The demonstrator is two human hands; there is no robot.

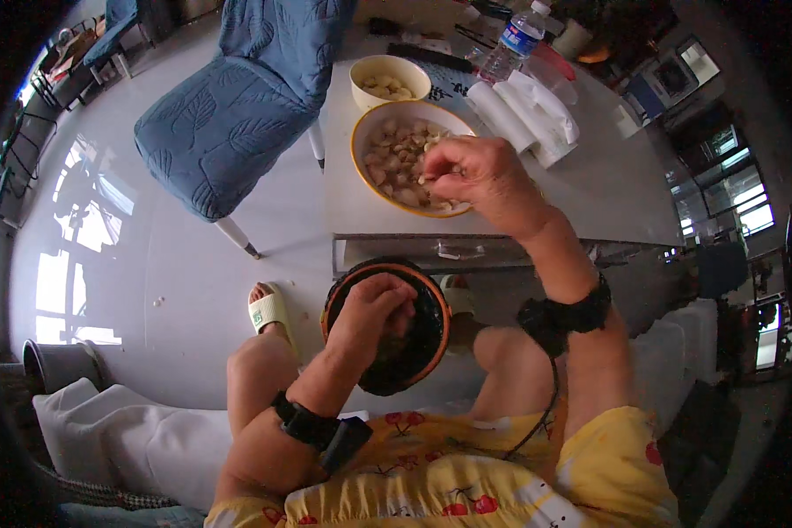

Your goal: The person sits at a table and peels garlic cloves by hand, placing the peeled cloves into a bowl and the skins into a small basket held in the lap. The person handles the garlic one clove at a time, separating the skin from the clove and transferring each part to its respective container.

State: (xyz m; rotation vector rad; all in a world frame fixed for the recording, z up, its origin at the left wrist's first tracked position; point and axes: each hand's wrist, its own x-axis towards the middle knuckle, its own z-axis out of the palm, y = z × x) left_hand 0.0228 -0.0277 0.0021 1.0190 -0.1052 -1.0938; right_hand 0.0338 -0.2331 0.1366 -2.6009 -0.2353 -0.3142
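My right hand hangs over the right side of a large yellow-rimmed bowl, its thumb and fingers drawn together. Small pale bits show by those fingertips; whether they are gripped is unclear. Unpeeled-looking garlic cloves sit in liquid inside this bowl. Behind it, touching or nearly so, stands a smaller cream bowl with pale peeled cloves. My left hand is above a bin lined with a black bag, between my knees. Its fingers are curled, and their tips are too dark to show any held item.
Right of the bowls lie white paper rolls, with a plastic water bottle behind. Both bowls stand on a white table with a drawer below. A blue-covered chair is at the left. A grey bucket stands farther left.
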